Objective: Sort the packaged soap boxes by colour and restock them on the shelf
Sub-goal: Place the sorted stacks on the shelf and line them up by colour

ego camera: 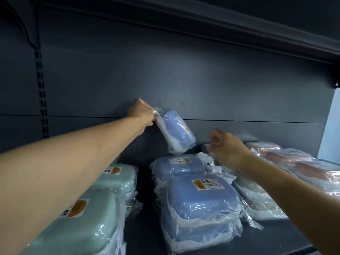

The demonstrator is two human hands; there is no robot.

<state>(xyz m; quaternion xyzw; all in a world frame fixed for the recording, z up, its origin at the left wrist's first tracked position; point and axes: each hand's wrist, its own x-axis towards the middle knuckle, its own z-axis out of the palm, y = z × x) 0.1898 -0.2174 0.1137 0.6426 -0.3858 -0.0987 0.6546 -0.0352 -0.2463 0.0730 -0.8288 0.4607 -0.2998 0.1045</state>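
One blue soap box (176, 132) in clear wrap hangs tilted in the air above the back of the blue row, pinched at its gathered wrap end by the left hand (141, 112), whose fingers are curled round the plastic close to the dark back panel (202, 85). Below it, two blue stacks (199, 201) run front to back on the shelf (139, 234). Left of them, across a bare strip of dark shelf, sits the green row (88, 223), partly under the left forearm. The right hand (229, 150) is over the wrapped pale boxes (257, 197) just right of the blue row, fingers bent down into the crinkled plastic; whether it actually grips anything cannot be told. Further right lie pink boxes (298, 161), reaching toward the shelf's right end. Open space lies behind the blue row, between it and the back panel.
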